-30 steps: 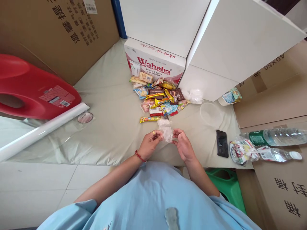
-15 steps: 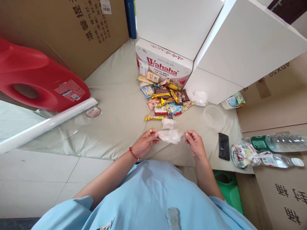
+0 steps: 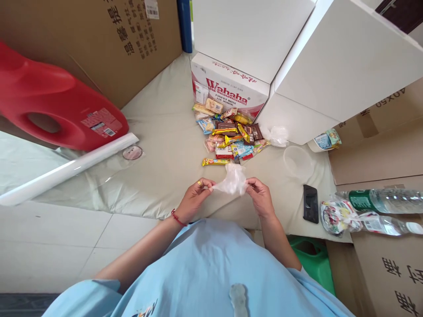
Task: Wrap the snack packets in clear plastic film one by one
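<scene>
Stretched between my two hands is a thin, crumpled clear plastic bag [image 3: 231, 181]. My left hand [image 3: 195, 197], with a ring and a red bracelet, pinches its left end. On the other side my right hand [image 3: 259, 196] pinches the right end between thumb and fingers. Just beyond the bag lies a yellow snack stick [image 3: 216, 162], at the near edge of a pile of wrapped snacks [image 3: 231, 134]. A second crumpled clear bag [image 3: 278, 136] rests to the right of the pile.
Behind the snacks stands a Wahaha carton [image 3: 228, 83]. To the right are a round clear plastic container [image 3: 298, 162], a black phone [image 3: 311, 204] and a large water bottle [image 3: 390, 200]. A red jug [image 3: 66, 105] and a white roll [image 3: 69, 169] lie at the left.
My left hand has moved a little left and my right hand slightly left, drawing the bag's left end out into a thin strand. The bag now bunches near my right hand.
</scene>
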Demonstrator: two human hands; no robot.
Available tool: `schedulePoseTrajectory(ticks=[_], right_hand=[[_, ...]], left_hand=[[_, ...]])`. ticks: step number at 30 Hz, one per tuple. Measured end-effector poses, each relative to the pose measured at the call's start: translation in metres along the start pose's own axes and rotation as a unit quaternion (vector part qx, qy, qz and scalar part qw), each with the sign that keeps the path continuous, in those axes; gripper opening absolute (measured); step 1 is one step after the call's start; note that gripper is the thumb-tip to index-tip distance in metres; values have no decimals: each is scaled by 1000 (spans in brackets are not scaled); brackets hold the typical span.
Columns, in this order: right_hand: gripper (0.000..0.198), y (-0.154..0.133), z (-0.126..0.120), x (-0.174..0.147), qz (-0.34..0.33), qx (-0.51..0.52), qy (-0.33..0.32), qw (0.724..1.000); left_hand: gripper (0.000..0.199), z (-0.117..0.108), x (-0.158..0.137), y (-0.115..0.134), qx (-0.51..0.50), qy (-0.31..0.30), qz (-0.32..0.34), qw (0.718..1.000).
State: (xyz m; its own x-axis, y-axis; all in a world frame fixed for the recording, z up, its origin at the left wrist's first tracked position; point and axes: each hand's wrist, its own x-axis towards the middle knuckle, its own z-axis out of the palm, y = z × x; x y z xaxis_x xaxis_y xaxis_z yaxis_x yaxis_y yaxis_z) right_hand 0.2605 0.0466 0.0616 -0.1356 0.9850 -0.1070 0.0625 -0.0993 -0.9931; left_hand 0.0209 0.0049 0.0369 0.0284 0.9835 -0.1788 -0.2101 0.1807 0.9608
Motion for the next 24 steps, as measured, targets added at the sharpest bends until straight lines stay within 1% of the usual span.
schedulePoseTrajectory(ticks=[2,3,4,5,6,7,8,9,11,12,13,14,16,17,18,19,21,23,24], right_hand=[[25,-1,-1,0,6,7,-7,1000],[25,-2,-1,-1,15,8,-10,1000],[26,-2,1,-1,24,8,-10,1000],[27,-2,3,-2,34,6,-8,999],[27,-2,5,-2,42,2,-4,999],[28,-2,8,-3,50,0,0,999],[29,-2,11,-3,57,0,5,998],[29,-2,13,-3,64,3,9,998],[31,-2,19,-4,79,19,13,997],[31,-2,21,-4,87,32,16,996],[32,-3,22,-4,95,46,20,994],[32,-3,23,-4,103,60,26,992],[33,-2,21,-6,117,83,39,989],[34,-1,19,-7,123,87,43,988],[35,1,17,-9,128,86,45,987],[36,3,13,-12,135,81,43,987],[38,7,6,-17,154,63,18,986],[39,12,-1,-22,167,27,-34,985],[39,13,-4,-24,162,4,-54,985]], left_hand=[[32,-7,-5,-8,24,22,-39,999],[33,-10,-8,-12,36,40,-49,997],[35,-12,-10,-15,48,65,-44,996],[36,-13,-12,-16,61,89,-22,994],[40,-12,-14,-16,78,103,17,991],[47,-11,-15,-14,100,102,68,987],[59,-7,-15,-11,129,83,122,981],[74,-3,-15,-9,164,51,169,970],[101,8,-12,-4,239,-21,231,943],[106,14,-10,-3,269,-45,245,930],[103,19,-7,-3,289,-55,252,922],[93,23,-5,-3,296,-50,252,920],[62,28,1,-4,272,-3,232,934],[47,28,4,-5,245,26,207,947],[35,27,7,-5,207,52,170,962],[30,25,11,-4,159,71,126,977],[32,21,19,-3,49,83,32,995],[37,16,25,-1,-42,76,-34,996],[38,15,26,0,-66,73,-49,994]])
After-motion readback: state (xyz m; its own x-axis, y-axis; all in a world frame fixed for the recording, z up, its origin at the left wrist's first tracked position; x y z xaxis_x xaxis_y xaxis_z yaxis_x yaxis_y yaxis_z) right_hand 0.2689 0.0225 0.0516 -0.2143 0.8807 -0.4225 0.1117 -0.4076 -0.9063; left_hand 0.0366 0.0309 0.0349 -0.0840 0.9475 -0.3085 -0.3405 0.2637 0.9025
